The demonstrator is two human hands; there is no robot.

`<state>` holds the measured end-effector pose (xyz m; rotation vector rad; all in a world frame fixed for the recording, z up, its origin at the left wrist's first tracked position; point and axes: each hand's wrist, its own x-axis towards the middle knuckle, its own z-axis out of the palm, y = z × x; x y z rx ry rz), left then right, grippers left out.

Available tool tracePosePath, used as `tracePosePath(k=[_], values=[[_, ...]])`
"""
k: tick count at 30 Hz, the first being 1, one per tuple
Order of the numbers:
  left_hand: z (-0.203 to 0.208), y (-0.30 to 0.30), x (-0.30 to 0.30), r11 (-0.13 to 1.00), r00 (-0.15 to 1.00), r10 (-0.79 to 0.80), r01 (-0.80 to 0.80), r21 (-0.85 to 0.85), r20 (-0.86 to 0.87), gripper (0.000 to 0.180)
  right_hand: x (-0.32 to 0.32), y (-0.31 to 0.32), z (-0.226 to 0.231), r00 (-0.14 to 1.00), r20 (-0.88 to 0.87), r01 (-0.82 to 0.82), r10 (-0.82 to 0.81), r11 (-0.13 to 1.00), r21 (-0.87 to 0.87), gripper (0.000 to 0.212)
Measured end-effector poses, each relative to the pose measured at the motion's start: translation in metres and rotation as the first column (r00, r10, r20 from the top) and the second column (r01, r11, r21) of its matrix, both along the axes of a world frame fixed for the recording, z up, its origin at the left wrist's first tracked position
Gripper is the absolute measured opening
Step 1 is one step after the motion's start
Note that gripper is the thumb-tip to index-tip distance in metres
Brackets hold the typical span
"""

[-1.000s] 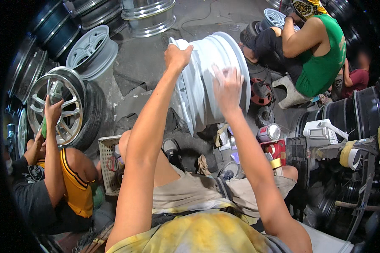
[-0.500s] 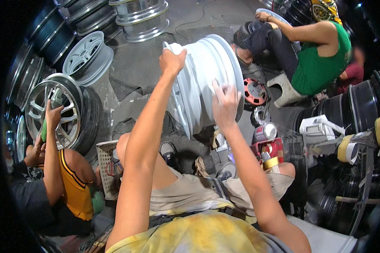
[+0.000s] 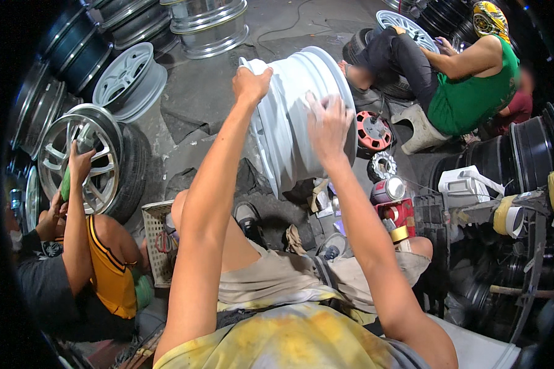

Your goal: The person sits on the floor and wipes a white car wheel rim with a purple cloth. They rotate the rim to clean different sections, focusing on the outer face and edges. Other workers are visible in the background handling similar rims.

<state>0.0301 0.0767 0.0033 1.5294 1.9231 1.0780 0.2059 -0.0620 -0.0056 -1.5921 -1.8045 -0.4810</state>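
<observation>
A pale grey-white wheel rim (image 3: 292, 104) stands on its edge in front of me, its barrel turned toward my right. My left hand (image 3: 251, 84) is closed over the upper left edge of the wheel rim. Against the outer barrel lies my right hand (image 3: 329, 132), dusted with pale powder and slightly smeared by motion. Its fingers are bent and pressed on the surface; whatever may be under them is hidden.
At left, a person holds a green tool (image 3: 65, 184) by a silver wheel with tyre (image 3: 108, 166). A basket (image 3: 157, 246) stands by my left knee. Right are a red-and-black disc (image 3: 373, 131), a can (image 3: 388, 189), and a seated person in green (image 3: 474, 92).
My right hand has shifted slightly along the barrel, its fingers now more bent. The wheel rim and my left hand stay nearly in place. The person in green has leaned back.
</observation>
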Motion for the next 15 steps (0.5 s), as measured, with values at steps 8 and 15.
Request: tracePosePath(k=[8,15], values=[[0.006,0.034,-0.003,0.990,1.000,-0.014,0.012,-0.142,-0.017,0.074,0.041,-0.152,-0.141,0.981,-0.193,-0.048,-0.001,0.966,-0.253,0.049],[0.012,0.039,-0.002,0.989,0.999,-0.033,0.028,-0.145,-0.027,0.079,0.037,-0.068,-0.087,0.979,-0.168,-0.103,0.112,0.993,0.062,0.053]])
